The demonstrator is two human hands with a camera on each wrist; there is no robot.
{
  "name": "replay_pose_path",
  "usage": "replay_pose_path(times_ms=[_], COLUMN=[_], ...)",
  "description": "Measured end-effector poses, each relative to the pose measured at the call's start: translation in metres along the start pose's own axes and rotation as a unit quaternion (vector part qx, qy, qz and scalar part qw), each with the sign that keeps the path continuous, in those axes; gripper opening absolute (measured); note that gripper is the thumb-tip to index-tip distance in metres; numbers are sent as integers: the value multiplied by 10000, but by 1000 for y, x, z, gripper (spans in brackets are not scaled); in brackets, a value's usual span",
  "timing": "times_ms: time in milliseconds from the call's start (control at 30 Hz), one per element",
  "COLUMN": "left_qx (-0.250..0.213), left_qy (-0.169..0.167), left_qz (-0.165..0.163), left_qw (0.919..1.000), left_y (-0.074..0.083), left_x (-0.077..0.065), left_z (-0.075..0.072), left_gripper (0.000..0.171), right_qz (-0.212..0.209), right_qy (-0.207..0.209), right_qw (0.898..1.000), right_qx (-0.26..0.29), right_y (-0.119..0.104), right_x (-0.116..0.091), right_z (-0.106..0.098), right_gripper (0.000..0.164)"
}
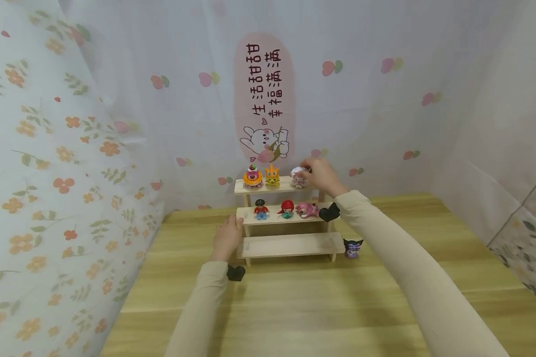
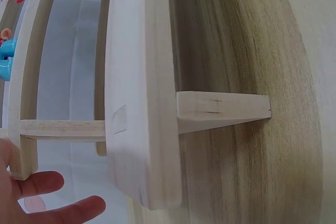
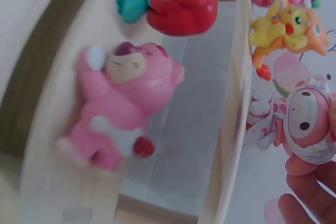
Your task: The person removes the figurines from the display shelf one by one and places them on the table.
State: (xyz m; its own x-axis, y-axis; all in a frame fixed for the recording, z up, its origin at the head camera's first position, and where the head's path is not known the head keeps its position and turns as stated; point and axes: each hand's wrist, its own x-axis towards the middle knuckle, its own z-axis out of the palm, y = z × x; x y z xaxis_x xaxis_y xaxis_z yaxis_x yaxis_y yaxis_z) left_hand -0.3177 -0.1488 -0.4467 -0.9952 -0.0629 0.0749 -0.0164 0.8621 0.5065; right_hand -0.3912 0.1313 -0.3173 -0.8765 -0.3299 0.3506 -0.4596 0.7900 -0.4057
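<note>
Pink-hooded figurine (image 3: 307, 124) stands upright in right hand (image 1: 323, 174).

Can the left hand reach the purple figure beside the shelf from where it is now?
Probably not directly: the left hand rests at the shelf's left end, the purple figure stands beyond its right end.

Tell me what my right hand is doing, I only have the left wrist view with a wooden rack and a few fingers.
Observer: Your right hand grips a pink-and-white figure at the rack's top shelf.
Operator: Anything else up there?
Observer: Two figures, an orange-ringed one and a yellow one.
Operator: Where's my left hand?
Observer: The left hand rests against the rack's left end, at the middle shelf.
</note>
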Motion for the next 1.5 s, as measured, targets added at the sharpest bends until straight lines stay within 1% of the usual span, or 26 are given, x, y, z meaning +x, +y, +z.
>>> replay_pose_path(times_ms=[100,200,367,533,700,867,1033,1133,1267,1433,1500], left_qx=[-36,-52,-24,-102,-118,-85,-50,-65,-102,-146,-158], left_qy=[33,19,-116,-155,-217,-240,-331,-382,-391,-412,-431], left_qz=[-23,-33,-35,-116,-156,-111,-99,-134,-155,-166,-162], left_qw=[10000,10000,9999,9998,9996,9996,9994,9992,9991,9989,9988], left_y=[1,4,7,6,3,3,6,6,3,5,6], left_x=[2,2,0,-1,-1,-1,-2,-1,-1,-2,-1], left_z=[-1,-4,-6,-4,-4,-6,-7,-7,-7,-8,-8], left_gripper=[43,45,47,47,49,48,47,48,49,48,48], right_qz=[-28,-138,-300,-262,-174,106,491,637,609,503,535], right_qy=[-22,56,243,336,268,133,-9,-121,-212,-201,-216], right_qw=[10000,9999,9993,9991,9993,9997,9986,9976,9976,9983,9981], right_qx=[18,-6,-19,-51,-217,-184,-195,-261,-269,-232,-209], right_y=[1,6,25,47,67,91,114,125,138,151,154], right_x=[-11,-22,-46,-74,-101,-127,-156,-172,-187,-203,-208], right_z=[-10,-21,-37,-47,-52,-48,-37,-28,-15,-1,3], right_gripper=[22,20,18,21,21,21,26,29,26,18,17])
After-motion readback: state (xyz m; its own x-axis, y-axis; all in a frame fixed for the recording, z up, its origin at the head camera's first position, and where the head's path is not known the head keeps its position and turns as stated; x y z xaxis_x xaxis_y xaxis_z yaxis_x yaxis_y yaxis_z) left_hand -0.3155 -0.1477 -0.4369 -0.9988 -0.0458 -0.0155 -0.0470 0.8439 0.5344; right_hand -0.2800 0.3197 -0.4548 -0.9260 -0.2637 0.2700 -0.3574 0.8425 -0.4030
